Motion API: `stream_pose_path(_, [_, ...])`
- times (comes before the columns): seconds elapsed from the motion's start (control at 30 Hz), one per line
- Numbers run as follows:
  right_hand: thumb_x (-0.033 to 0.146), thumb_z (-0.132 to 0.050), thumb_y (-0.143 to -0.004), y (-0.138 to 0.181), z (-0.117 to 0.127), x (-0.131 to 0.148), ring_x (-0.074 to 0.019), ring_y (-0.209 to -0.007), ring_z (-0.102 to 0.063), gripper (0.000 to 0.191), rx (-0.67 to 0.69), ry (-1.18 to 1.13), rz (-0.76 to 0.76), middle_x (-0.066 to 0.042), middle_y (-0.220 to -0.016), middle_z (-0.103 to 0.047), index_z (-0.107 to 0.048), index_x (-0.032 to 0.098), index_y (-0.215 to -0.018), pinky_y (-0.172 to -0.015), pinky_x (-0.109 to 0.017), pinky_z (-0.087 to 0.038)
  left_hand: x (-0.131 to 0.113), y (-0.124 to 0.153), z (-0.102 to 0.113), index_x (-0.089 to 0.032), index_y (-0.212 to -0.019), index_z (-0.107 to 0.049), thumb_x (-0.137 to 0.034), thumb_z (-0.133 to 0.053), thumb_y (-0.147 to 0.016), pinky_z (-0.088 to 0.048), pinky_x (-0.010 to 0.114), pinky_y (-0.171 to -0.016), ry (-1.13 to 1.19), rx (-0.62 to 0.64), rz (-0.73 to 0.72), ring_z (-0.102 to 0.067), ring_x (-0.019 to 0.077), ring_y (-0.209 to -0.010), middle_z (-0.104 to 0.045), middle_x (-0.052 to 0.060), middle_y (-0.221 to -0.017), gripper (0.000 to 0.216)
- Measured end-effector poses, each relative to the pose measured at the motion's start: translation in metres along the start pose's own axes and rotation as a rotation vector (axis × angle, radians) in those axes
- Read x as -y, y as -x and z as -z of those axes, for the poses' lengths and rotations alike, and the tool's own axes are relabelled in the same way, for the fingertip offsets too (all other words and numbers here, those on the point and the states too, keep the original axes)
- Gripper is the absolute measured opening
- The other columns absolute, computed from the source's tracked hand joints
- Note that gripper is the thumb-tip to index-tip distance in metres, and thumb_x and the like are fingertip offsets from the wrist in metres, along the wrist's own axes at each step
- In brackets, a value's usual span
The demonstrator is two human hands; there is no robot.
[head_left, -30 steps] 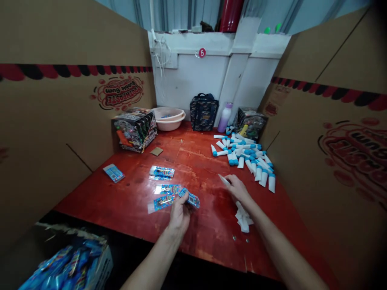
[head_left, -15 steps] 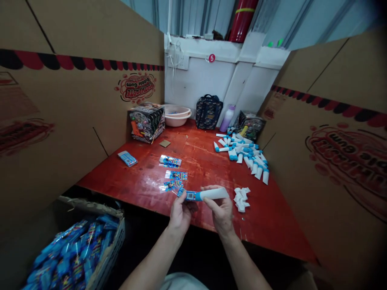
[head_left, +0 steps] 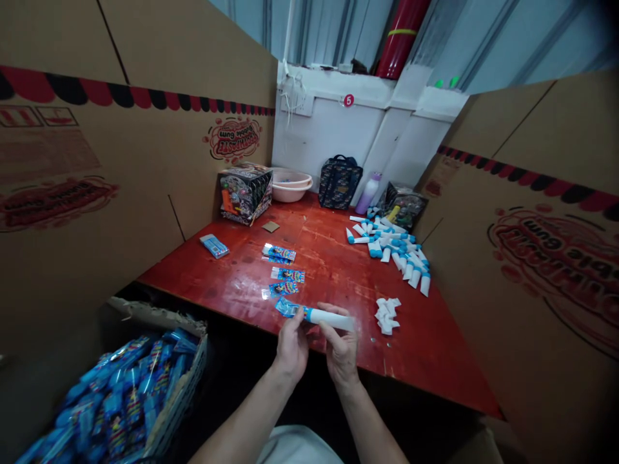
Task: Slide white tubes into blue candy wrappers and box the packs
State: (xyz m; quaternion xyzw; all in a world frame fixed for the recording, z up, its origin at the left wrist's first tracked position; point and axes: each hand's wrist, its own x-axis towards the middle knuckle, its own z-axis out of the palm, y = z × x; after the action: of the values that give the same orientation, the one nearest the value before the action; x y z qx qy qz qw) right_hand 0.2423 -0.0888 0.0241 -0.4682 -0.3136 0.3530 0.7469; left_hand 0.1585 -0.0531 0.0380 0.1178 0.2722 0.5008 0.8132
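Observation:
My left hand [head_left: 293, 345] pinches a blue printed plastic wrapper [head_left: 286, 307] near the table's front edge. In my right hand [head_left: 341, 348] is a white tube [head_left: 331, 319], its blue-capped end pushed partly into the wrapper's opening. The tube lies level between both hands, its flat end pointing right. Just beyond my hands lie several flat printed wrappers [head_left: 287, 274] in a loose column. To the right is a small heap of white packets [head_left: 387, 316], and farther back a pile of white tubes with blue caps [head_left: 391, 241].
A carton of filled blue packs [head_left: 130, 393] stands below the table at left. Tall cardboard walls [head_left: 159, 148] flank the red table [head_left: 333, 258]. At the back are a display box [head_left: 245, 192], pink basins [head_left: 291, 187], a dark bag [head_left: 340, 182] and a purple bottle [head_left: 369, 193].
The tube has gone farther into the wrapper, its blue cap now mostly covered. My right hand has moved left, closer to my left hand. The view has shifted slightly.

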Motion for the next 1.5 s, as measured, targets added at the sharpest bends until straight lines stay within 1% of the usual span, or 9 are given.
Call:
stream_pose_path(0.1, [0.034,-0.069,-0.074,0.001,0.015,-0.008,-0.0149,-0.069,-0.059,0.022,-0.017,0.13,0.012,-0.003,-0.083,-0.066,-0.063,0.017,-0.087,-0.062,-0.026,-0.047,-0.006,0.0,0.003,-0.016,-0.073,-0.061,-0.032,-0.074,-0.069,-0.046,0.026,-0.056,0.008,-0.042,-0.063,-0.056,0.0123,-0.058,-0.061,-0.001,-0.064,0.022])
stream_pose_path(0.23, [0.039,-0.068,-0.075,0.004,0.029,-0.016,-0.0111,-0.049,-0.048,0.024,0.039,0.195,-0.071,0.003,-0.055,-0.055,-0.062,0.017,-0.072,-0.047,-0.023,-0.038,-0.011,0.004,-0.001,-0.013,-0.076,-0.064,-0.038,-0.073,-0.07,-0.047,0.027,-0.058,-0.048,0.031,-0.066,-0.058,0.0149,-0.063,-0.066,0.005,-0.073,0.028])
stream_pose_path(0.37, [0.043,-0.065,-0.077,0.012,0.025,-0.019,-0.0123,-0.048,-0.049,0.029,0.15,0.214,-0.164,0.0,-0.056,-0.057,-0.064,0.015,-0.071,-0.046,-0.024,-0.037,-0.005,0.012,-0.004,-0.011,-0.084,-0.067,-0.048,-0.063,-0.076,-0.036,0.024,-0.043,-0.15,0.115,-0.005,-0.05,0.0122,-0.049,-0.062,0.005,-0.064,0.037])
stream_pose_path(0.5, [0.046,-0.062,-0.078,0.015,0.018,-0.02,-0.0112,-0.045,-0.045,0.032,0.211,0.247,-0.178,0.003,-0.052,-0.051,-0.067,0.015,-0.084,-0.044,-0.023,-0.035,0.005,0.014,0.004,-0.012,-0.085,-0.068,-0.042,-0.066,-0.076,-0.03,0.023,-0.04,-0.269,0.137,0.044,-0.045,0.0096,-0.043,-0.057,0.002,-0.056,0.032])
stream_pose_path(0.67, [0.046,-0.061,-0.079,0.007,0.012,-0.013,-0.0106,-0.046,-0.045,0.032,0.31,0.41,-0.174,0.003,-0.051,-0.051,-0.064,0.016,-0.069,-0.045,-0.022,-0.034,-0.012,0.004,0.014,-0.016,-0.098,-0.065,-0.029,-0.068,-0.074,-0.045,0.026,-0.056,-0.116,0.141,0.105,-0.06,0.0159,-0.063,-0.067,0.006,-0.079,0.027])
stream_pose_path(0.8, [0.047,-0.056,-0.082,0.006,0.012,-0.01,-0.0112,-0.049,-0.049,0.033,0.417,0.41,-0.196,0.001,-0.059,-0.058,-0.066,0.016,-0.077,-0.048,-0.022,-0.038,-0.038,-0.005,0.013,-0.016,-0.088,-0.062,-0.023,-0.061,-0.078,-0.05,0.038,-0.074,0.083,0.068,0.083,-0.065,0.0233,-0.078,-0.067,0.006,-0.077,0.012])
stream_pose_path(1.07, [0.045,-0.057,-0.083,0.01,0.013,-0.016,-0.0108,-0.053,-0.046,0.035,0.397,0.53,-0.114,0.001,-0.06,-0.051,-0.063,0.016,-0.063,-0.048,-0.022,-0.036,-0.026,0.001,0.012,-0.015,-0.074,-0.059,-0.017,-0.059,-0.079,-0.052,0.039,-0.077,0.134,-0.005,0.169,-0.064,0.0217,-0.075,-0.062,0.006,-0.07,0.005])
stream_pose_path(1.27, [0.049,-0.06,-0.078,0.002,0.01,-0.017,-0.0112,-0.048,-0.049,0.034,0.45,0.428,-0.247,0.002,-0.056,-0.055,-0.066,0.018,-0.068,-0.048,-0.023,-0.04,-0.029,-0.002,0.016,-0.015,-0.076,-0.058,-0.02,-0.055,-0.082,-0.052,0.039,-0.073,0.153,-0.036,0.221,-0.065,0.0228,-0.075,-0.063,0.006,-0.071,0.008])
stream_pose_path(1.5, [0.047,-0.059,-0.078,0.003,-0.011,-0.025,-0.0103,-0.045,-0.047,0.034,0.426,0.481,-0.241,0.001,-0.055,-0.057,-0.064,0.017,-0.061,-0.044,-0.022,-0.037,-0.036,-0.004,0.031,-0.013,-0.073,-0.058,-0.02,-0.055,-0.083,-0.052,0.037,-0.073,0.165,-0.06,0.183,-0.064,0.0208,-0.072,-0.063,0.007,-0.069,0.012])
